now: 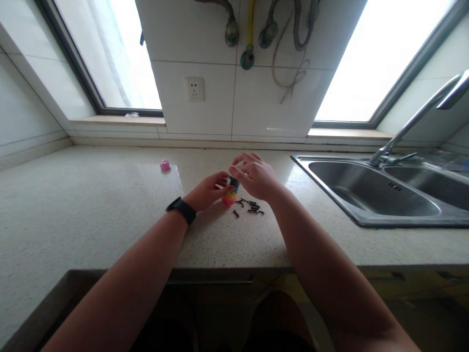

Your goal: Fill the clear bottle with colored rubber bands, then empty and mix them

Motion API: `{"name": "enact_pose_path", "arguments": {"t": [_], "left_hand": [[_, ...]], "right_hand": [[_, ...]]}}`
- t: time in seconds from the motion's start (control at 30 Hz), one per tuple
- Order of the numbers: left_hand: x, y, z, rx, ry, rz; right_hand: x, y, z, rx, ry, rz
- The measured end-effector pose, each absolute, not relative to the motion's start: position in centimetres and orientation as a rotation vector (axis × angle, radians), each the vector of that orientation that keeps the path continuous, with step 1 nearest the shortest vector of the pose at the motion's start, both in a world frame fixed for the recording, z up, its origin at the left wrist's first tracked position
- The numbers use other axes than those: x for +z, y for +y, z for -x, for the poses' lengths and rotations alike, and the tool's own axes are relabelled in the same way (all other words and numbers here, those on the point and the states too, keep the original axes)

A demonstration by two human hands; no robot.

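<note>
So here's where I'm at. I've got a little clear bottle (230,196) standing on the counter (128,205) right in front of me, and it looks mostly filled: pink down at the bottom, then yellow, a bit of blue, and a dark band up near the top. I'd call those lower colours done, since I can't spot any loose pink, yellow or blue pieces on the counter around it.

The dark stuff is the unfinished part, I reckon. There's a scatter of small dark pieces (253,207) lying near the foot of the bottle, on its right and a bit toward me, so those look like what's left. Too small to count from here.

My left hand (208,190) is curled around the side of the bottle, thumb across the front, keeping it steady. My right hand (256,177) is bent over the top with the fingers at the mouth. Can't tell if they're pinching a piece or how tightly closed they are.

The pink knob-looking thing (165,165) sits well off to the left by itself. Might be the lid; if so, the bottle isn't capped yet.
</note>
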State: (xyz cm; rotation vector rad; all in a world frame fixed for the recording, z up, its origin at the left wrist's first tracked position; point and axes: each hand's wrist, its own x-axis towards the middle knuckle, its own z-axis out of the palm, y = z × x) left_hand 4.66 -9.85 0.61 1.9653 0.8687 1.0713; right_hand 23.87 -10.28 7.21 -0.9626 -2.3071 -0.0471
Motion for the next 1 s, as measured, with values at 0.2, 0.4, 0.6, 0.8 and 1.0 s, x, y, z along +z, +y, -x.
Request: {"name": "enact_pose_path", "arguments": {"t": [0.2, 0.4, 0.6, 0.8, 1.0], "left_hand": [[0.6, -9.9, -4.5, 1.075, 0.893, -1.955], [0.8, -10.0, -4.0, 1.126, 0.976, -2.023], [0.7, -10.0, -3.8, 1.136, 1.002, -2.027], [0.5, -9.9, -3.8, 1.135, 1.002, -2.040], [0.6, -10.0, -3.7, 1.123, 1.008, -2.034]], "right_hand": [[8.0, -10.6, -25.3, 0.013, -2.075, 0.867], [7.1, -9.0, -29.1, 0.238, -2.414, 1.195], [5.6, -8.8, -30.4, 0.678, -2.750, 1.489], [5.6, -9.2, -28.8, 0.592, -2.858, 1.490], [4.9, -8.4, -28.4, 0.637, -2.876, 1.443]]}}
